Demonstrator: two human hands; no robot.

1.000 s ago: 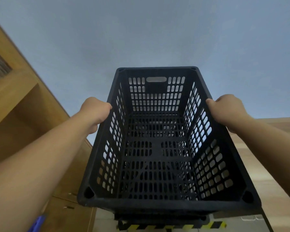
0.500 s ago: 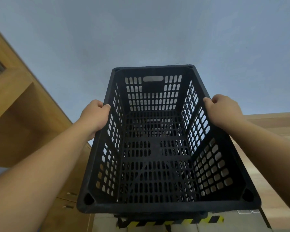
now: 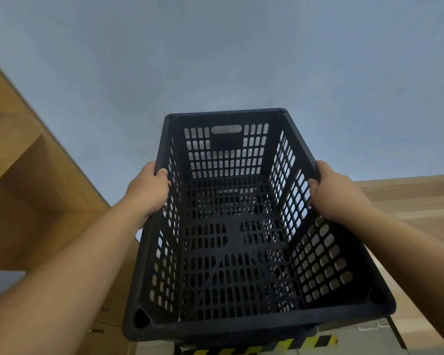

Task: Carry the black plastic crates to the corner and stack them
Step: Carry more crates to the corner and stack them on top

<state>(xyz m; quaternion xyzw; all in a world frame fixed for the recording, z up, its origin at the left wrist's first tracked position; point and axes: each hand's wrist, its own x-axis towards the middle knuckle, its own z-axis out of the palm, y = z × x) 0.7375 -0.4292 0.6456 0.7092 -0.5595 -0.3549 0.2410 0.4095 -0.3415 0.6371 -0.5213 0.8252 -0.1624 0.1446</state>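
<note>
A black plastic crate [image 3: 231, 242] with slotted walls fills the middle of the head view, its open top facing me and nothing inside. My left hand [image 3: 149, 190] grips the crate's left rim, fingers curled over the edge. My right hand [image 3: 331, 193] grips the right rim the same way. More black plastic shows through the slotted floor and just under the near rim; whether it is another crate I cannot tell.
A pale blue-grey wall [image 3: 215, 60] stands right behind the crate. Wooden cabinets [image 3: 31, 196] run along the left, and a wooden panel [image 3: 415, 201] lies to the right. Yellow-black hazard tape [image 3: 280, 345] marks the floor below the crate.
The crate has sunk lower in the view. Both hands have stayed on its side rims.
</note>
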